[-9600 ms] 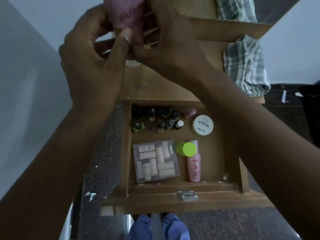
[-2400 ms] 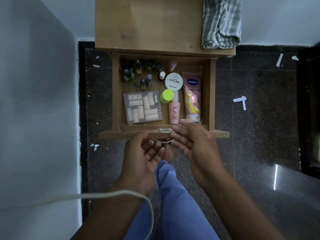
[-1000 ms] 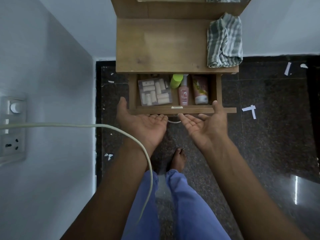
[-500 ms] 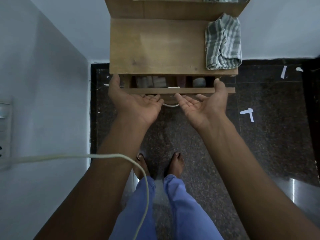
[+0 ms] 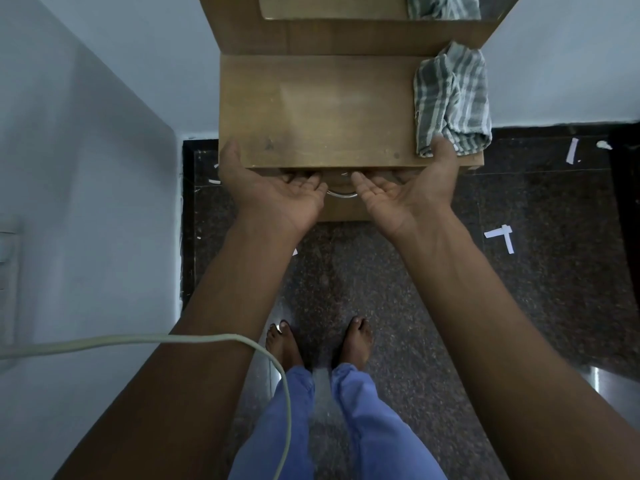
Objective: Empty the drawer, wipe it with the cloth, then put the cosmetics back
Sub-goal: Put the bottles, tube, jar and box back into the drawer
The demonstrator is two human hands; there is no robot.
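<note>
The drawer front (image 5: 341, 208) sits flush under the wooden cabinet top (image 5: 322, 109), with its metal handle (image 5: 341, 193) between my hands. My left hand (image 5: 277, 192) and my right hand (image 5: 408, 188) press palm-up against the drawer front, fingers apart, thumbs up at the cabinet's edge. Neither hand holds anything. The cosmetics are hidden inside. A grey checked cloth (image 5: 450, 98) lies crumpled on the right end of the cabinet top, just beyond my right thumb.
A grey wall (image 5: 86, 202) stands close on the left, with a switch plate (image 5: 8, 271) and a pale cable (image 5: 173, 341) crossing my left arm. Dark speckled floor (image 5: 554, 289) with paper scraps spreads to the right. A mirror (image 5: 332, 6) rises behind the cabinet.
Both hands pushed the drawer inward; the cosmetics visible a second ago are now out of sight and the drawer front is flush.
</note>
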